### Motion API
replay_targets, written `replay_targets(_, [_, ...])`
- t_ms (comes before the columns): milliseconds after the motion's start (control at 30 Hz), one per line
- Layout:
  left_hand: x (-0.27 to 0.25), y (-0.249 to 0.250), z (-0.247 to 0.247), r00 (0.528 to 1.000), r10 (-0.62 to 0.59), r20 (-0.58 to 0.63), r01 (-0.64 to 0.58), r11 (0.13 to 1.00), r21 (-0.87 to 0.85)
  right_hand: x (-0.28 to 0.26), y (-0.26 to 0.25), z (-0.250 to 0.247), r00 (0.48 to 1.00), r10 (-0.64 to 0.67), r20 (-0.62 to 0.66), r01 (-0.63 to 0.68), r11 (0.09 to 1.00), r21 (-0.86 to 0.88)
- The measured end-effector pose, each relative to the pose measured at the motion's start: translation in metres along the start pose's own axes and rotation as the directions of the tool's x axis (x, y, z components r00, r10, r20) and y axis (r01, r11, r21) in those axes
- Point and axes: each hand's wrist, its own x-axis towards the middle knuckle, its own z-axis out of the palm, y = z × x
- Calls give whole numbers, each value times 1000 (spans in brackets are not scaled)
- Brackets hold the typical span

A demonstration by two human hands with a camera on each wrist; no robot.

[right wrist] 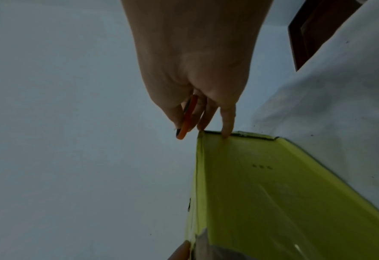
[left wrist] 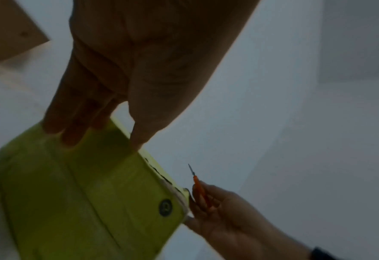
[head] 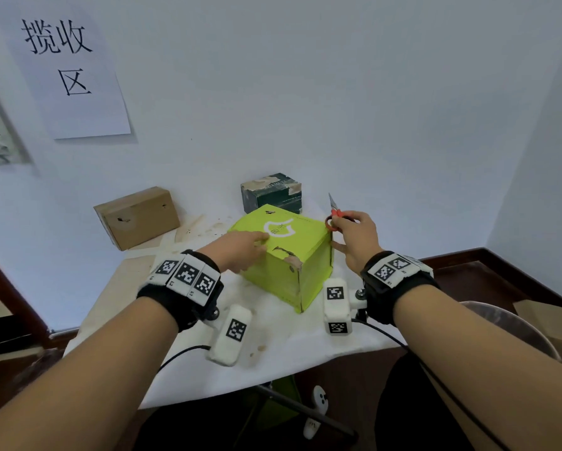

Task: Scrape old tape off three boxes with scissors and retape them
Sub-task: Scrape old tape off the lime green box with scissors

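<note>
Far left, a paper sign (head: 68, 73) with printed characters is hanging on the wall. Below it, a brown cardboard box (head: 138, 216) is sitting at the far left of the tabletop (head: 273, 346), which is lying under a white cloth. The left hand (head: 237, 250) is lying flat on the top face of the lime-green box (head: 289, 265), its fingers (left wrist: 72, 126) straight and pressing down, thumb at the top edge, holding nothing. The lime-green box is standing in the middle of the tabletop, one corner turned toward the near side, with torn patches showing along its top edge and near corner. Behind it, at the far side, a dark green box (head: 271, 192) with scuffed, peeling patches is standing near the wall, apart from the lime-green box. To the right, the right hand (head: 354, 237) is gripping the red-handled scissors (head: 335, 213), upper fingers curled round the handles, blades pointing up and away, closed. Its lower fingers (right wrist: 227, 121) are reaching out and touching the right top edge of the lime-green box. Far right, below tabletop level, a round grey container (head: 514, 327) is showing in part.
</note>
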Motion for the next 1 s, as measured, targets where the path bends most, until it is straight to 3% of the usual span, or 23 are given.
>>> replay_targets(33, [1, -2, -5, 999, 24, -36, -18, 987, 160, 1, -1, 0, 1000, -1, 11, 1, 1000, 29])
replay_targets(100, [7, -6, -13, 990, 135, -48, -115, 947, 299, 1, -1, 1, 999, -10, 35, 7, 997, 77])
replay_targets(167, [12, -9, -16, 963, 260, 63, -267, 921, 284, 0, 0, 2, 998, -26, 52, 21, 996, 89])
replay_targets(233, [14, -10, -14, 942, 310, 130, -333, 913, 236, 0, 0, 1, 998, -46, 50, 41, 994, 98])
replay_targets(500, [32, 8, 25, 910, 361, -203, -289, 905, 312, 6, -6, -10, 999, -39, 37, 33, 990, 140])
replay_targets(633, [42, 22, 42, 872, 391, -294, -347, 918, 191, 8, -9, -20, 999, -40, 3, 40, 998, 39])
replay_targets(767, [51, 35, 51, 846, 438, -303, -415, 899, 140, 8, -16, -34, 998, -62, -17, 61, 998, -10])
replay_targets(900, [52, 37, 54, 858, 433, -277, -409, 902, 141, 8, -21, -44, 994, -109, 9, 109, 992, -59])
replay_targets(1000, [50, 33, 48, 891, 402, -212, -413, 911, -9, 7, -24, -50, 990, -139, 22, 140, 988, -71])
